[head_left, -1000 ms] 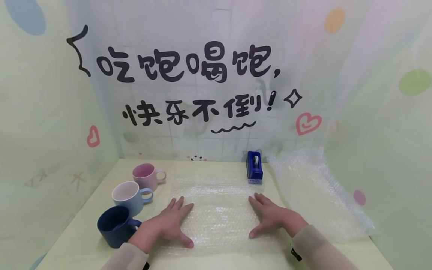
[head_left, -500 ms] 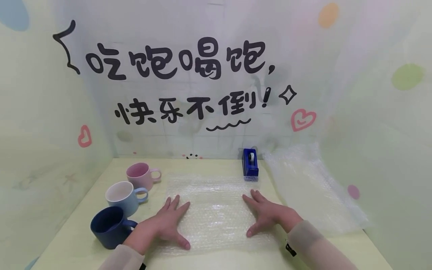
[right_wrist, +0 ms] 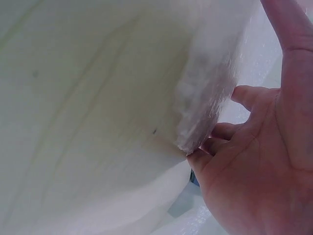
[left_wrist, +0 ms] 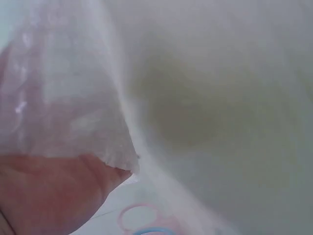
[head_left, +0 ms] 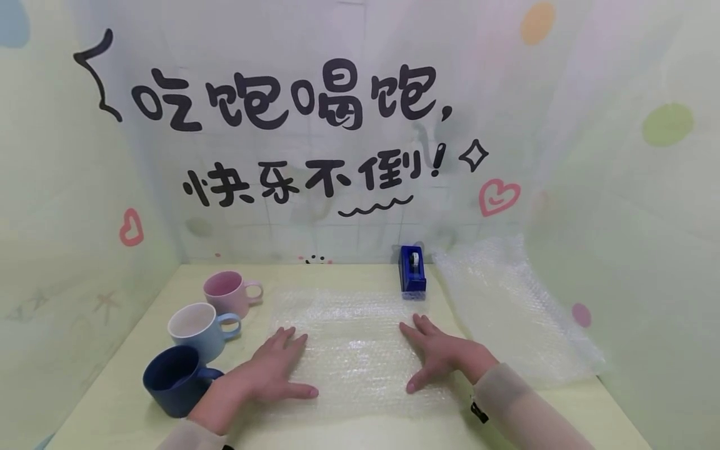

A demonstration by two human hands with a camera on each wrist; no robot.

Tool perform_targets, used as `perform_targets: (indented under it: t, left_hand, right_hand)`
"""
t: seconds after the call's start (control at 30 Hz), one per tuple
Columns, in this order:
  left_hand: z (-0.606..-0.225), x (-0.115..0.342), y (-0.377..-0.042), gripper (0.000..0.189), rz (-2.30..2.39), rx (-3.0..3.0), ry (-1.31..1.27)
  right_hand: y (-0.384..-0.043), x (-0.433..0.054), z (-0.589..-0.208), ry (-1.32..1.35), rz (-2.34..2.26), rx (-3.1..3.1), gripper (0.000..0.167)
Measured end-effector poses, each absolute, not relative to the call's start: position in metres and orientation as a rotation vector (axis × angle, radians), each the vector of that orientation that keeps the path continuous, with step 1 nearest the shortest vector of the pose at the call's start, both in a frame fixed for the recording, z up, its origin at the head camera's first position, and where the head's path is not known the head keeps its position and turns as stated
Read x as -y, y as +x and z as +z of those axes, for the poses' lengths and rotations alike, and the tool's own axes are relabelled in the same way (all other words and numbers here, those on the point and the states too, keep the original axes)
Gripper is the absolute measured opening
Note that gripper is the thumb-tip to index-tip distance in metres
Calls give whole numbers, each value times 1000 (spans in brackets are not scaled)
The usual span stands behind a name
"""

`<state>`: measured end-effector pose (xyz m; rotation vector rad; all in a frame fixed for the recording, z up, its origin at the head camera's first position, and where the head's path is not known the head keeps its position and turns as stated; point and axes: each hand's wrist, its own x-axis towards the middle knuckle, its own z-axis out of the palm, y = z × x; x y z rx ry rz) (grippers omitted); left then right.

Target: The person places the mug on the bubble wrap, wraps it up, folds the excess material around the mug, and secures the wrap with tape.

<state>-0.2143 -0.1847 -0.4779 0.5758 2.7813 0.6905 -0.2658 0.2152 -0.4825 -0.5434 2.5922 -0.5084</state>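
Note:
A clear sheet of bubble wrap (head_left: pixel 354 356) lies flat on the table between my hands in the head view. My left hand (head_left: pixel 270 373) rests on its left side, fingers straight and thumb stretched inward. On the right side my right hand (head_left: pixel 437 355) touches the sheet with fingers spread. In the left wrist view the bubble wrap (left_wrist: pixel 68 112) covers part of my left hand (left_wrist: pixel 54 193). The right wrist view shows the fingertips of my right hand (right_wrist: pixel 254 152) right at the edge of the bubble wrap (right_wrist: pixel 205 107). Neither hand grips anything.
Left of the sheet stand a pink mug (head_left: pixel 227 297), a light blue mug (head_left: pixel 202 334) and a dark blue mug (head_left: pixel 177 382), the last close to my left wrist. A blue tape dispenser (head_left: pixel 412 272) stands behind, overlapped by the sheet's far edge. More bubble wrap (head_left: pixel 512 319) lies right.
The head view has turned slightly right. My left hand's fingers have drawn closer together, and its thumb has swung a little away from me. The right hand stays on the sheet.

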Motion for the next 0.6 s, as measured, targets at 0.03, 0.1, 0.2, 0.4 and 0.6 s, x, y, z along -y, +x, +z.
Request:
perform_targets:
  t: [0.03, 0.1, 0.2, 0.4, 0.6]
  left_hand:
    - [-473, 186, -213, 109, 708, -2812, 586]
    - [-459, 189, -210, 98, 748, -2899, 600]
    - [-430, 199, -204, 89, 802, -3030, 586]
    - [-386, 240, -189, 104, 777, -3154, 412]
    - [-394, 293, -181, 128, 622, -3068, 85]
  right_hand:
    - [-266, -215, -482, -541, -514, -2591, 138]
    - [-265, -216, -483, -540, -522, -2585, 138]
    - [-265, -215, -483, -537, -539, -2580, 138]
    - [-266, -214, -483, -533, -536, -2584, 138]
    - [-265, -215, -481, -547, -517, -2588, 138]
